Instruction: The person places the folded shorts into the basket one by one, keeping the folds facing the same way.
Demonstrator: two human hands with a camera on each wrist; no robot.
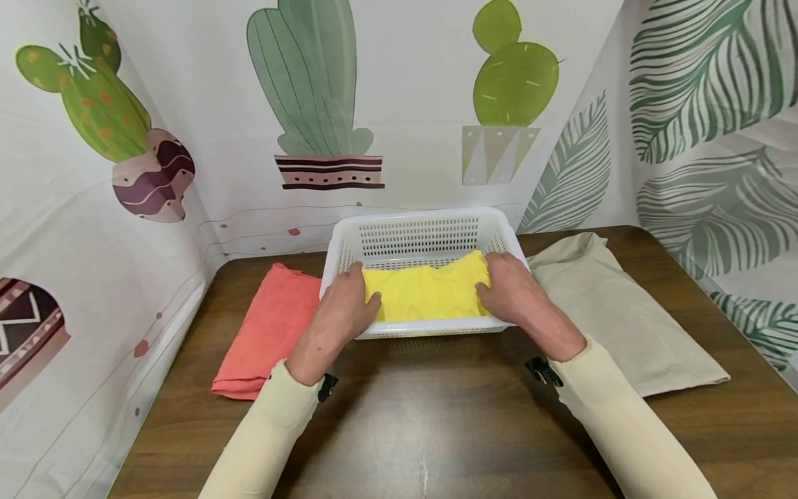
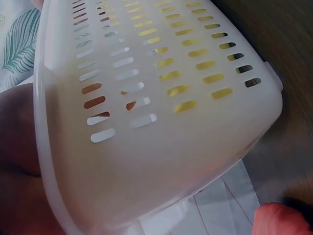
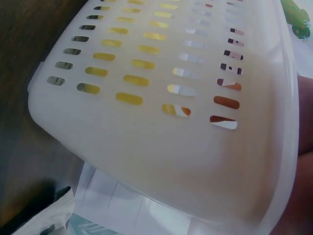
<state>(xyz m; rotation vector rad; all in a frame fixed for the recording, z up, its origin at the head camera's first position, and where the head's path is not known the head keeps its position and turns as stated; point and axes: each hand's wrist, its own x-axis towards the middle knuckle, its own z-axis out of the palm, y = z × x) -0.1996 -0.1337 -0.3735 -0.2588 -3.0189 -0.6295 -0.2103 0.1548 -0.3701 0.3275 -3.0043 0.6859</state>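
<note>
A white slotted basket (image 1: 419, 239) sits at the centre of the head view on a dark wooden bench (image 1: 436, 416), and a folded yellow cloth (image 1: 427, 292) lies inside it, filling the near half. Both hands reach over the near rim. The left hand (image 1: 339, 312) lies at the left end of the cloth, fingers over the basket's left wall and thumb curled onto the yellow fabric — the grip pinches that edge. The right hand (image 1: 512, 291) lies at the right end, fingers bent down onto the cloth; its grip looks pressed onto the fabric, though whether it pinches a fold cannot be told.

Both wrist views show little more than the basket's outer wall up close, with yellow showing through the slots — in the left wrist view (image 2: 146, 98), in the right wrist view (image 3: 161, 107).

2 more cloths lie flat on the bench: a coral cloth (image 1: 268, 333) left of the basket, touching its left side, and a beige cloth (image 1: 614, 319) to the right of the frame, running toward the lower right. A backdrop printed with cacti (image 1: 312, 90) and leaves stands behind the bench.
</note>
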